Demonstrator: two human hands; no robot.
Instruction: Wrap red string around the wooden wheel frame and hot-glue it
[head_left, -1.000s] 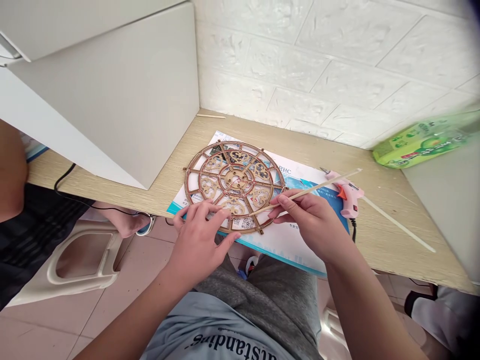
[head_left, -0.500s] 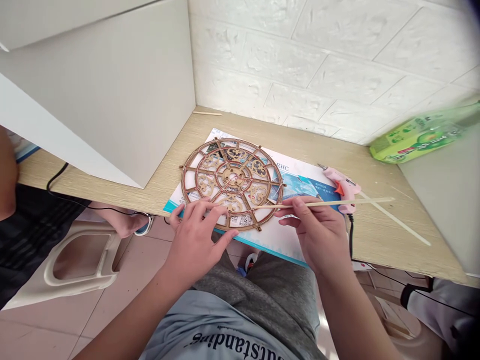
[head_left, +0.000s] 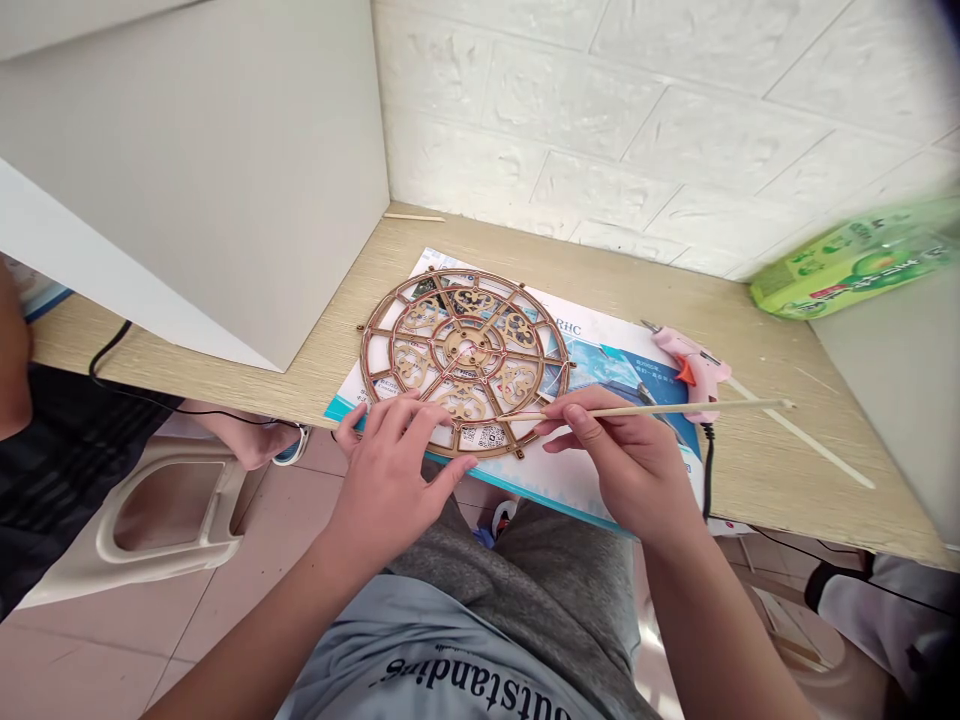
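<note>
A round openwork wooden wheel (head_left: 466, 348) with spokes and scroll patterns lies flat on a printed booklet (head_left: 581, 480). My left hand (head_left: 397, 455) rests over the wheel's near left edge, fingers stretched out and thumb apart, steadying nothing between them. In a pinch of thumb and fingers, my right hand (head_left: 622, 450) grips a long thin wooden stick (head_left: 697, 407). The stick's left end reaches over the near right part of the wheel; whether it touches the wood I cannot tell. Its other end sticks out to the right past the glue gun.
A pink glue gun (head_left: 697, 375) with a black cord lies right of the wheel. Beside it is a pale strip (head_left: 817, 440). A green bottle (head_left: 847, 262) lies by the wall. A large white box (head_left: 300, 190) stands left. Another person's leg (head_left: 232, 432) shows below.
My right hand has shifted slightly left with the stick, whose left end now reaches farther over the wheel. My left hand stays in place; the camera view has moved a little.
</note>
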